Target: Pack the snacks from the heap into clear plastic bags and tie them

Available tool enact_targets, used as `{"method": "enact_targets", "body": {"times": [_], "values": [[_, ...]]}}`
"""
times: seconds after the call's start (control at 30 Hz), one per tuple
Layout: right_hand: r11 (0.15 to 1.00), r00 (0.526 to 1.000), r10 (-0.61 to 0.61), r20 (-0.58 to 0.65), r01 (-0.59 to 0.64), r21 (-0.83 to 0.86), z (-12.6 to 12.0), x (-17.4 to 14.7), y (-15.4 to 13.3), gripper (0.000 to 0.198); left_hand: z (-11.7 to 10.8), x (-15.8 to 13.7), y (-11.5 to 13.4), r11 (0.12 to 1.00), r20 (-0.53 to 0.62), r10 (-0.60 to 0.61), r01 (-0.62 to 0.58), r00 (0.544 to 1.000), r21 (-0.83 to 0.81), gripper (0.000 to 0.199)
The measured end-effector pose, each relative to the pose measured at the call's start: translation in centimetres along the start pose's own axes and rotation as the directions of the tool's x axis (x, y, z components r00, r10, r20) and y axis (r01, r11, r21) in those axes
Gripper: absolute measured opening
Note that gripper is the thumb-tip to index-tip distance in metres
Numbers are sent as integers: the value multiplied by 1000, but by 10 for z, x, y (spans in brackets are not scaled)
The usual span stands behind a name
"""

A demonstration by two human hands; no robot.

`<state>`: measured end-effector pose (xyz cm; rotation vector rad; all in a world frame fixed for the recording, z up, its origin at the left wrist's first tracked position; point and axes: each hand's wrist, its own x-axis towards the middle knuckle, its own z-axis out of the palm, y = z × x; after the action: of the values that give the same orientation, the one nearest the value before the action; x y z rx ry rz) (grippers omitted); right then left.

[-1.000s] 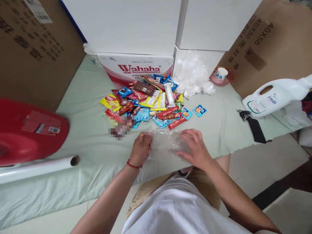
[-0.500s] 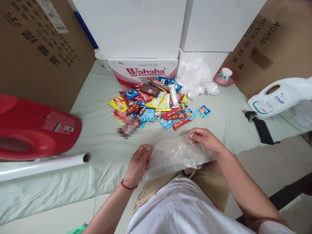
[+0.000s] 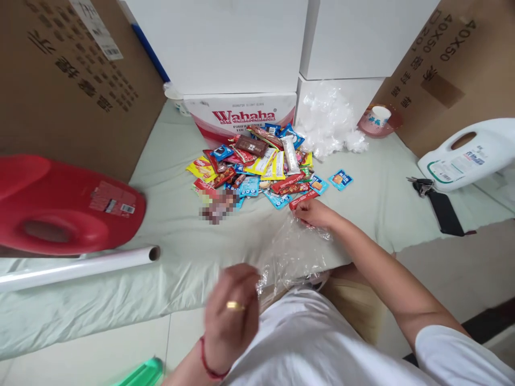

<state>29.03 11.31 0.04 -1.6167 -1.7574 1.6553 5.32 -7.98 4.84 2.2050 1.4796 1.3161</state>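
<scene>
Clear plastic bag: likely light, limp, slippery | best held by edges | far edge pinched by right hand | near side gripped by blurred left hand

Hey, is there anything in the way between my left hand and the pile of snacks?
Nothing visible stands between your left hand and the snack pile; just pale green cloth. The plastic bag lies off to the right, pinched by your right hand.
</scene>
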Motion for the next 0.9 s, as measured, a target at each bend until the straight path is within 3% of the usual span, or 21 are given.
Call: {"method": "enact_targets", "body": {"times": [0.03, 0.1, 0.2, 0.27, 0.37, 0.47, 0.57, 0.63, 0.7, 0.77, 0.83, 0.9], "values": [[1000, 1000, -1, -10, 0, -13, 1, 0, 0, 36, 10, 4, 7, 991, 129, 105, -94, 986, -90, 30], [999, 1000, 1, -28, -2, -36, 2, 0, 0, 35, 38, 6, 13, 978, 296, 193, -160, 936, -131, 27], [998, 999, -2, -43, 0, -63, -3, -2, 3, 33, 79, 0, 2, 963, 367, 232, -265, 901, 40, 23], [997, 999, -7, -38, 4, -77, -8, -5, 7, 33, 93, -4, -12, 953, 377, 209, -275, 902, 129, 23], [995, 1000, -14, -19, 12, -95, -13, -8, 12, 34, 93, -4, -32, 969, 343, 91, -162, 935, 185, 25], [992, 1000, -21, 16, 23, -122, -14, -4, 15, 32, 86, 3, -47, 991, 237, -61, 31, 970, 129, 29], [980, 999, -53, 0, 52, -193, -16, 3, 14, 26, 87, 11, -62, 985, 233, -170, 162, 958, 53, 32], [966, 993, -84, -81, 61, -253, -20, 2, 10, 16, 91, 14, -70, 980, 291, -192, 169, 937, 102, 34], [920, 943, -199, -267, 86, -384, -24, -10, 3, 13, 95, 16, -74, 971, 311, -200, 145, 929, 193, 34], [817, 802, -411, -433, 114, -565, -19, -31, -4, 19, 99, 14, -75, 961, 301, -195, 120, 933, 250, 37], [694, 668, -605, -434, 174, -699, -2, -55, -7, 25, 101, 12, -74, 960, 299, -178, 99, 938, 263, 39], [597, 663, -695, -278, 318, -737, 25, -74, 0, 28, 101, 11, -73, 962, 299, -170, 92, 939, 259, 40]]}}
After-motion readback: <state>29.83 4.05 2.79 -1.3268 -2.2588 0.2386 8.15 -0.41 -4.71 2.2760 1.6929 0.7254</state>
